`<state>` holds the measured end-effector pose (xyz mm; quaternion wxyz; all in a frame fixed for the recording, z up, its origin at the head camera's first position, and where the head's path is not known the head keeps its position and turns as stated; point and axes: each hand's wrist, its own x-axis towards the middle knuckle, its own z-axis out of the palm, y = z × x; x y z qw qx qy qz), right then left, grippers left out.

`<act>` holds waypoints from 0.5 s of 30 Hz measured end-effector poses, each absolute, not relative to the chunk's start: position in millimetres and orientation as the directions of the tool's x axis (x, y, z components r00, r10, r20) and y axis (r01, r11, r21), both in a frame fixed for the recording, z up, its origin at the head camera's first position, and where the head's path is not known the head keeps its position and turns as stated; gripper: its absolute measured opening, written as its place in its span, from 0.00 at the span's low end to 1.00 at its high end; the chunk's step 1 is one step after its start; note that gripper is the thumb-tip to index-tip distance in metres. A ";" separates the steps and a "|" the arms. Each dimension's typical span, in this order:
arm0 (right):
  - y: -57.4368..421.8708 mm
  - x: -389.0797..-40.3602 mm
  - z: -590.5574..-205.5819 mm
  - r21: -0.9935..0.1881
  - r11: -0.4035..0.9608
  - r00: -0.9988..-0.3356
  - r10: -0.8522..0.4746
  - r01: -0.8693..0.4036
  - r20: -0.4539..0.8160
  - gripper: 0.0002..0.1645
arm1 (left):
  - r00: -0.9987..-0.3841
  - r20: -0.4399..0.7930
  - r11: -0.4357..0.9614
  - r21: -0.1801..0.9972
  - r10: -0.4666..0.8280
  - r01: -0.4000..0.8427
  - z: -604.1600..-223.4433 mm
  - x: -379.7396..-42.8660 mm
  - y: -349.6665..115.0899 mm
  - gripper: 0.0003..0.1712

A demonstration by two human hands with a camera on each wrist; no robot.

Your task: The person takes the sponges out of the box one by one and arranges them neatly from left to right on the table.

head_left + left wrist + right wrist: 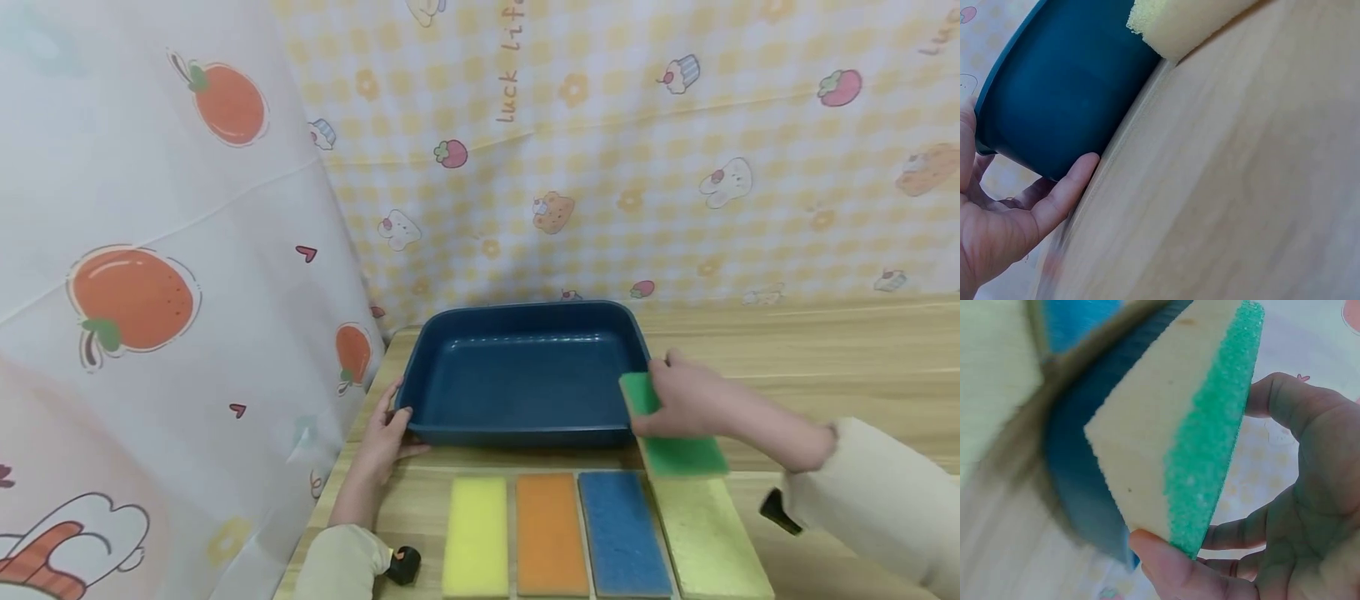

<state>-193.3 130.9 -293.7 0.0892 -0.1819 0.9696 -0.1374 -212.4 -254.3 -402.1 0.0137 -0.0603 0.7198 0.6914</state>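
Note:
A dark blue rectangular basin point(517, 379) stands on the table against the patterned cloth, with nothing inside. My left hand point(382, 442) holds its front left corner, thumb at the rim and other fingers lower against the wall. At the basin's right end, my right hand point(682, 400) grips a sponge point(686, 457) by its sides. The right wrist view shows this sponge point(1197, 456) raised and tilted, with a green face and a cream foam body. Below it lies a gold-yellow sponge point(712, 537), partly covered in the head view.
Left of the gold-yellow sponge, a blue sponge point(625, 533), an orange sponge point(551, 533) and a bright yellow sponge point(476, 537) lie side by side before the basin. Printed cloth point(600, 167) hangs behind, and another cloth point(187, 208) hangs along the table's left edge.

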 end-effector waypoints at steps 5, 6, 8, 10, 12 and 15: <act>168.4 -169.3 -313.3 -0.276 0.908 -0.928 -0.356 -0.315 -0.113 0.52 | -0.990 -0.113 0.032 0.993 -0.081 -0.116 -402.8 -212.8 -252.9 0.32; 176.1 -165.3 -317.7 -0.275 0.910 -0.929 -0.352 -0.312 -0.112 0.53 | -0.990 -0.116 0.031 0.992 -0.081 -0.119 -402.9 -212.8 -252.6 0.32; 190.7 -158.0 -325.9 -0.259 0.917 -0.930 -0.345 -0.303 -0.131 0.55 | -0.990 -0.117 0.030 0.992 -0.080 -0.120 -403.0 -212.9 -252.2 0.32; 203.4 -151.3 -334.9 -0.265 0.921 -0.932 -0.332 -0.287 -0.146 0.55 | -0.990 -0.118 0.033 0.992 -0.076 -0.121 -402.5 -212.2 -251.5 0.32; 213.5 -145.2 -343.8 -0.263 0.920 -0.931 -0.335 -0.290 -0.144 0.55 | -0.990 -0.118 0.034 0.992 -0.071 -0.120 -401.8 -211.6 -251.5 0.32; 223.0 -138.4 -355.1 -0.278 0.920 -0.933 -0.325 -0.276 -0.152 0.54 | -0.990 -0.121 0.032 0.992 -0.073 -0.123 -400.5 -211.6 -252.0 0.32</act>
